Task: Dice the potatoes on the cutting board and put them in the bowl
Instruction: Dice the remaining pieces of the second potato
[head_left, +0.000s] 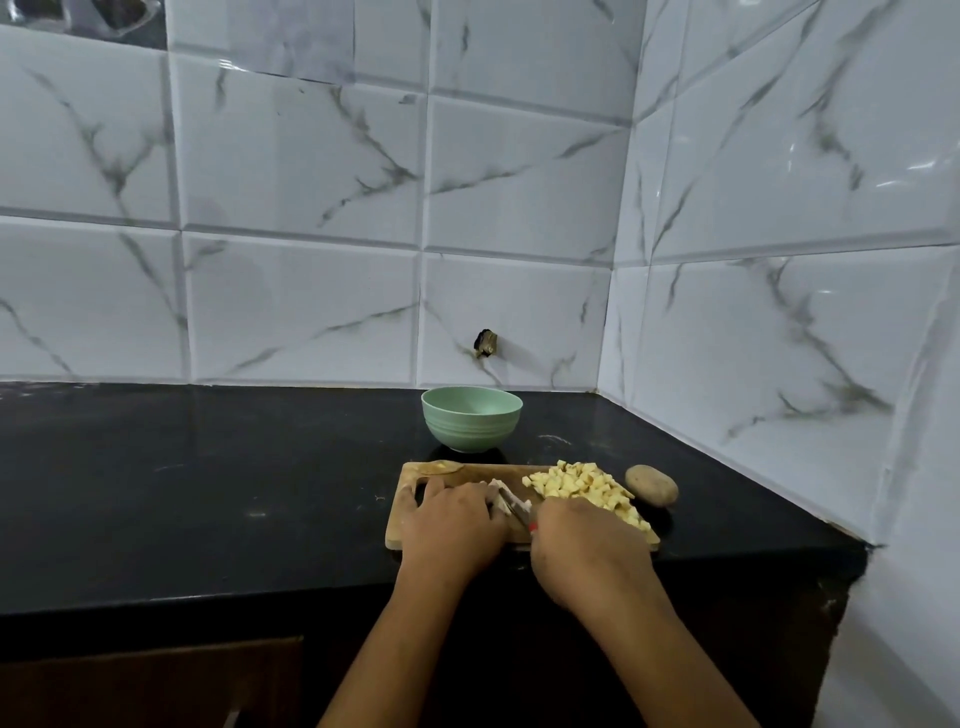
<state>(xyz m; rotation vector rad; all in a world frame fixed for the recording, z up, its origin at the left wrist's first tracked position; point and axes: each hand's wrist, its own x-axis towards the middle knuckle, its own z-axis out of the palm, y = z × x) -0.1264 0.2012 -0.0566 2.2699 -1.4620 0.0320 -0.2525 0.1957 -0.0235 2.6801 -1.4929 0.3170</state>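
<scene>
A wooden cutting board (470, 474) lies on the black counter. A heap of diced potato (582, 486) covers its right half. My left hand (452, 517) holds a pale potato piece (501, 493) down on the board, fingers curled over it. My right hand (587, 540) grips a knife (517, 512) with a red handle, its blade at that piece. A whole unpeeled potato (652, 484) sits on the counter just right of the board. The green bowl (471, 418) stands behind the board, with nothing visible inside.
The black counter (208, 493) stretches far to the left. White marble-look tiled walls (311, 260) close off the back and the right side. A small dark fitting (485, 344) sticks out of the back wall above the bowl. A cabinet front lies below the counter edge.
</scene>
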